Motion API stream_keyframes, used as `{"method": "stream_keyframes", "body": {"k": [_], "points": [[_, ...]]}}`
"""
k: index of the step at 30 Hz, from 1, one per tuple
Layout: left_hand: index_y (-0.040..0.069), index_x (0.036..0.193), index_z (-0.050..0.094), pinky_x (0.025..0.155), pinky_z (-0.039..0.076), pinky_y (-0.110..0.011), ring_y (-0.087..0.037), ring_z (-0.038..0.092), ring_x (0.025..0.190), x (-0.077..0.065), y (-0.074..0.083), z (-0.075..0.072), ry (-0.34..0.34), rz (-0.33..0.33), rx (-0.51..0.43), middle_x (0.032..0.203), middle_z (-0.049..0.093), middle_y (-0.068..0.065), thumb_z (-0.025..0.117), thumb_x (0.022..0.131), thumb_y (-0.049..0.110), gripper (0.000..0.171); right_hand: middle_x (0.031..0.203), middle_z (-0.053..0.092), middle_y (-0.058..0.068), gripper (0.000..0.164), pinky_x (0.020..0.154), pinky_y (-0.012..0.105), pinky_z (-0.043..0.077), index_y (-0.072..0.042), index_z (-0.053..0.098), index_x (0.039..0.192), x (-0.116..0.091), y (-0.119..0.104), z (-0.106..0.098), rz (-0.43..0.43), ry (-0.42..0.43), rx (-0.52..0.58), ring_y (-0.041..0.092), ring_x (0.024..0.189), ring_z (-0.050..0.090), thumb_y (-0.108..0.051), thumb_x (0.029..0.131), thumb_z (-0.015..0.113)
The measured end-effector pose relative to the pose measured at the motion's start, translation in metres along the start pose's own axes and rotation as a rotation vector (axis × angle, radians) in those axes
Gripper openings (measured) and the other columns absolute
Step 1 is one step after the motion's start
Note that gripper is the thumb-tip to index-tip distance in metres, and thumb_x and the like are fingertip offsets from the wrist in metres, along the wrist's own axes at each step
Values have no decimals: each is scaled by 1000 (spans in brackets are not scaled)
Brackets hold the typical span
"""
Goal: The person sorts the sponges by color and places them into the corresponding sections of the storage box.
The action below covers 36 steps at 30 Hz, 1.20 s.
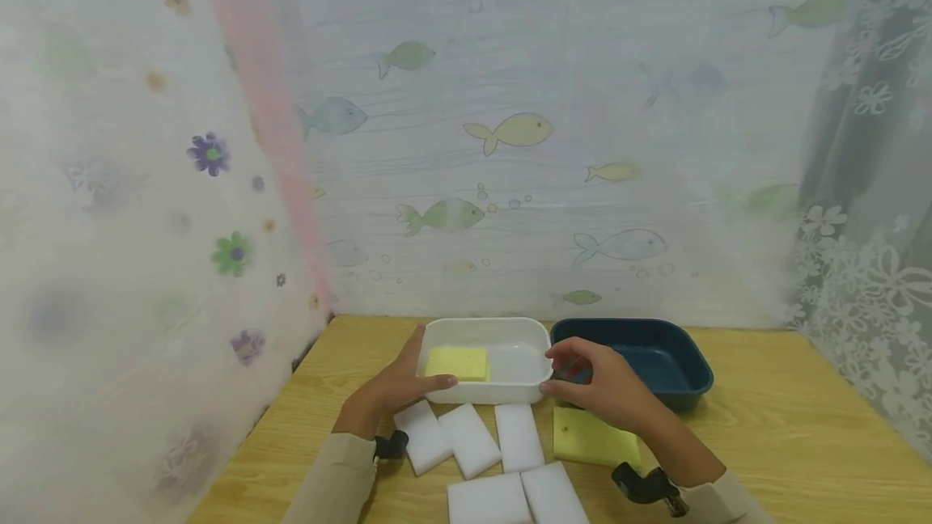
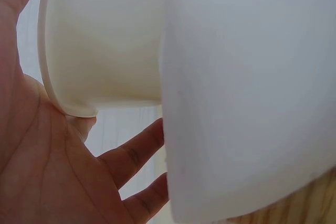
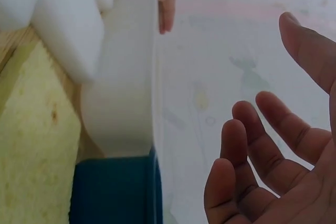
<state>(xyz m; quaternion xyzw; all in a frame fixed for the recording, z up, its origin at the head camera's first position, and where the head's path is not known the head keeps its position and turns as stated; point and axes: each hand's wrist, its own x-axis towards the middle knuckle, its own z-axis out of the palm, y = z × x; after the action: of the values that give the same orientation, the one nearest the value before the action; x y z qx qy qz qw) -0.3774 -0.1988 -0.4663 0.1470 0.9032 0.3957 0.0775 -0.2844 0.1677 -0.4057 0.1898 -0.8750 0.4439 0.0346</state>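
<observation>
A white plastic tub (image 1: pixel 486 393) stands at the back of the table with a yellow sponge (image 1: pixel 457 364) lying inside its left part. My left hand (image 1: pixel 396 378) holds the tub's left end, thumb over the front rim, other fingers along the outer side and under the rim in the left wrist view. Near the tub's right end is my right hand (image 1: pixel 600 378), its fingers loosely bent and apart. In the right wrist view, nothing lies between that hand's fingers (image 3: pixel 257 129), and they appear off the tub.
A dark blue tub (image 1: pixel 692 370) adjoins the white one, partly behind my right hand. Several white sponges (image 1: pixel 469 439) lie on the wooden table (image 1: pixel 772 427) in front. A second yellow sponge (image 1: pixel 593 437) lies below my right hand. Patterned curtains (image 1: pixel 524 63) hang behind and beside the table.
</observation>
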Motion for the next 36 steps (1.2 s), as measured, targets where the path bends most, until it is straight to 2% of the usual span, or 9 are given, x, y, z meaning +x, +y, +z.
{"method": "stream_keyframes", "body": {"k": [3,12,16,20,25,32,36], "points": [[21,166,-12,125,15,-64,-34,3,161,0,-1,0,-1,4,-3,175,-6,-7,76,83,68,130,116,68,1,44,76,32,55,-29,67,122,-6,7,-5,15,-5,-15,17,99,64,-49,86,82],[25,166,-12,125,16,-64,-33,2,161,2,-4,4,5,-2,1,175,-7,-5,76,83,68,128,116,70,2,51,79,28,55,-16,67,127,-28,19,-21,9,-21,-57,22,101,65,-47,88,80],[22,167,-10,124,16,-65,-35,3,161,0,-2,4,5,-10,-5,175,-6,-7,76,83,67,129,115,69,4,52,78,27,54,-15,67,127,-35,23,-27,13,-33,-73,23,101,64,-48,88,80],[20,167,-10,124,16,-66,-35,3,161,-2,0,2,9,-8,-6,175,-6,-8,76,83,67,129,115,69,5,51,77,26,54,-17,67,126,-40,27,-34,6,-32,-94,19,100,64,-49,88,80],[21,167,-11,124,16,-66,-35,3,161,-2,2,2,4,-6,0,175,-6,-8,75,83,68,129,114,69,5,51,77,26,55,-16,67,124,-50,34,-43,4,-21,-88,20,99,65,-48,87,81],[24,166,-12,124,16,-65,-34,4,161,-4,2,1,7,-11,-2,175,-6,-7,75,84,67,128,118,69,7,49,85,29,58,-11,65,126,-61,42,-55,35,-82,-59,24,106,68,-42,90,80],[22,166,-12,124,16,-66,-35,3,161,-4,2,1,-2,-11,-8,175,-7,-7,75,84,67,128,121,70,7,48,86,28,58,-10,66,125,-66,46,-58,64,-133,-63,28,110,68,-40,91,80]]}}
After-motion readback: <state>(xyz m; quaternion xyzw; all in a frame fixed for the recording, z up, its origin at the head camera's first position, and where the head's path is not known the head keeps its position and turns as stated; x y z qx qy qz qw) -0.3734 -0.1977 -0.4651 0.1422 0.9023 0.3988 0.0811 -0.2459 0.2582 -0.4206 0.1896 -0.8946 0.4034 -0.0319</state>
